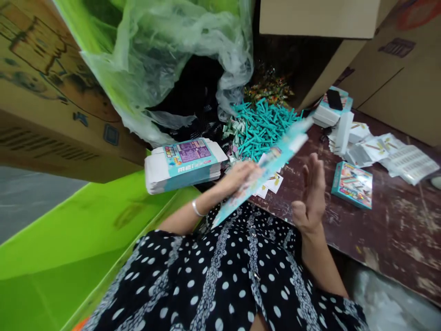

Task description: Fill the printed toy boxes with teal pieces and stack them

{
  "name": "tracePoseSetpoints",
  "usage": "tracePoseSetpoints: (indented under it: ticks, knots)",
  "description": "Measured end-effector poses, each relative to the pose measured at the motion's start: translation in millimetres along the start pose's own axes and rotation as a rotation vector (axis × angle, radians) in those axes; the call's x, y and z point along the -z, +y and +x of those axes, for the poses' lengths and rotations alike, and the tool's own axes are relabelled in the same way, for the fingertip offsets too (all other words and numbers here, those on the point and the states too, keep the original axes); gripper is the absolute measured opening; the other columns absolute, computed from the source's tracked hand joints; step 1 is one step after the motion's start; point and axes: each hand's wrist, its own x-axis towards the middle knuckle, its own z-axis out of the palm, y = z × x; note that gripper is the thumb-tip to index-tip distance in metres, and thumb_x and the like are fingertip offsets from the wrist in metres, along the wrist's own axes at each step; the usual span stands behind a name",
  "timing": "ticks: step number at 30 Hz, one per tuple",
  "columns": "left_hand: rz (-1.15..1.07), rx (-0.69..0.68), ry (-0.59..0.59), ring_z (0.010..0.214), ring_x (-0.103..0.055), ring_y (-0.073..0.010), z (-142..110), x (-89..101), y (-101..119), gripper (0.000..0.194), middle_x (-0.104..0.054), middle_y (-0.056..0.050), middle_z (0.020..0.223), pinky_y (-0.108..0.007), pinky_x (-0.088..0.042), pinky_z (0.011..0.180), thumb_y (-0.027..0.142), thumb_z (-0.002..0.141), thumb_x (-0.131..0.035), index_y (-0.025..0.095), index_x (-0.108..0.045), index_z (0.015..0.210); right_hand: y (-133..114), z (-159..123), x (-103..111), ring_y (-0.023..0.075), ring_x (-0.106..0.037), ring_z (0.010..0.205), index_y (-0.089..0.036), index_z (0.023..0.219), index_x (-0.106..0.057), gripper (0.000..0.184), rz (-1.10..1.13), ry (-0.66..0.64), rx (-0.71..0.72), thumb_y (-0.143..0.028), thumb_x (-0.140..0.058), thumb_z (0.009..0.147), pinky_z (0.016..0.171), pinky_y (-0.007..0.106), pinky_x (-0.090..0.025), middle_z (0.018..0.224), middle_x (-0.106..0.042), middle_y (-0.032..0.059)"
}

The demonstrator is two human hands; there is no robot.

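My left hand [237, 178] grips a flat, unfolded teal-and-white printed carton [267, 174], tilted and smeared by motion in front of my body. To its right, my right hand [312, 197] is raised above the table with its fingers stretched out and nothing in it. Beside my left forearm lies a stack of flattened printed cartons [186, 161]. Beyond the held carton is a heap of small teal plastic pieces [263, 131]. Partly covered by the carton are some small white cards [274, 182]. A finished-looking teal box [353, 185] rests right of my right hand.
White packets and leaflets [370, 149] spread at the right, near a box stack with a black phone-like object [334, 99] on it. A green plastic bag [165, 55] with dark contents stands behind. Cardboard boxes [51, 92] flank the worn dark red table [392, 225].
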Motion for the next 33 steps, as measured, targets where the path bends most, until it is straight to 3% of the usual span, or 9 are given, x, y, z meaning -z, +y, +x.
tracePoseSetpoints:
  ticks: [3, 5, 9, 13, 16, 21, 26, 28, 33]
  knots:
    - [-0.019, 0.027, -0.13, 0.06, -0.062, -0.0125, -27.4, -64.1, -34.7, 0.086, -0.057, -0.002, 0.068, -0.033, -0.049, 0.057, 0.096, 0.099, -0.04, 0.017, -0.074, 0.09, -7.3, -14.5, 12.4, 0.0405, -0.055, 0.156, -0.027, 0.179, -0.037, 0.083, -0.112, -0.042, -0.1, -0.059, -0.064, 0.107, 0.13, 0.062, -0.048, 0.172, -0.052, 0.0142]
    - [-0.046, 0.04, -0.182, 0.053, -0.06, -0.0142, -48.2, -82.4, -52.3, 0.076, -0.057, -0.001, 0.061, -0.033, -0.052, 0.052, 0.094, 0.094, -0.056, 0.02, -0.074, 0.086, -7.1, -23.9, 33.4, 0.0356, -0.076, 0.126, -0.025, 0.161, -0.063, 0.061, -0.095, -0.059, -0.252, -0.05, -0.069, 0.106, 0.112, 0.051, -0.064, 0.144, -0.075, 0.0137]
    - [-0.212, 0.134, -0.682, 0.042, -0.054, -0.0167, -70.3, -82.2, -65.6, 0.065, -0.062, -0.001, 0.054, -0.034, -0.054, 0.043, 0.087, 0.091, -0.067, 0.025, -0.079, 0.076, -10.1, -24.8, 80.1, 0.0306, -0.083, 0.096, -0.024, 0.122, -0.087, 0.04, 0.173, -0.619, -0.413, -0.056, -0.079, 0.099, 0.093, 0.039, -0.069, 0.105, -0.086, 0.0083]
    - [-0.291, 0.206, -1.022, 0.082, -0.08, -0.0256, -44.9, -55.0, -37.2, 0.071, -0.085, -0.006, 0.094, -0.038, -0.07, 0.074, 0.091, 0.093, -0.059, 0.025, -0.087, 0.095, -18.2, -11.7, 95.2, 0.0319, -0.082, 0.103, -0.024, 0.124, -0.089, 0.049, 0.301, -0.911, -0.509, -0.064, -0.078, 0.097, 0.098, 0.041, -0.068, 0.113, -0.087, 0.0092]
    - [-0.269, 0.105, -0.959, 0.112, -0.081, -0.028, -21.5, -31.5, 0.0, 0.059, -0.085, -0.008, 0.123, -0.037, -0.068, 0.096, 0.077, 0.099, -0.065, 0.027, -0.087, 0.121, -19.4, -5.0, 89.1, 0.0316, -0.081, 0.104, -0.023, 0.122, -0.089, 0.049, 0.291, -0.946, -0.562, -0.064, -0.076, 0.099, 0.101, 0.043, -0.067, 0.118, -0.086, 0.0089]
    - [-0.25, 0.122, -0.85, 0.095, -0.079, -0.0249, -20.6, -19.3, 21.2, 0.037, -0.085, -0.008, 0.106, -0.035, -0.066, 0.086, 0.057, 0.097, -0.077, 0.023, -0.087, 0.108, -19.1, -4.4, 74.8, 0.0297, -0.08, 0.103, -0.023, 0.125, -0.086, 0.047, 0.335, -0.949, -0.546, -0.061, -0.077, 0.099, 0.098, 0.044, -0.068, 0.121, -0.085, 0.0085]
    - [-0.247, 0.19, -0.19, 0.077, -0.07, -0.018, -20.0, -27.7, -6.6, 0.041, -0.08, -0.004, 0.087, -0.028, -0.056, 0.071, 0.057, 0.082, -0.093, 0.017, -0.081, 0.088, -17.4, -2.4, 66.4, 0.025, -0.076, 0.117, -0.031, 0.144, -0.074, 0.042, 0.007, 0.108, -0.461, -0.043, -0.075, 0.105, 0.105, 0.043, -0.066, 0.132, -0.077, 0.0064]
    - [-0.31, 0.189, 0.031, 0.083, -0.072, -0.0187, -20.1, -37.0, -15.4, 0.043, -0.082, -0.005, 0.094, -0.029, -0.059, 0.077, 0.057, 0.083, -0.093, 0.017, -0.08, 0.093, -7.3, -2.5, 61.1, 0.0256, -0.072, 0.127, -0.034, 0.152, -0.068, 0.047, -0.029, 0.351, -0.344, -0.045, -0.071, 0.106, 0.114, 0.046, -0.062, 0.135, -0.073, 0.0058]
    - [-0.412, 0.225, 0.025, 0.097, -0.078, -0.0241, -29.7, -61.4, -36.0, 0.069, -0.084, -0.009, 0.115, -0.035, -0.064, 0.086, 0.059, 0.088, -0.088, 0.023, -0.067, 0.142, 29.4, -27.6, 34.4, 0.0322, -0.046, 0.162, -0.038, 0.179, -0.031, 0.073, 0.06, 0.061, -0.487, -0.055, -0.053, 0.111, 0.132, 0.053, -0.046, 0.18, -0.04, 0.0067]
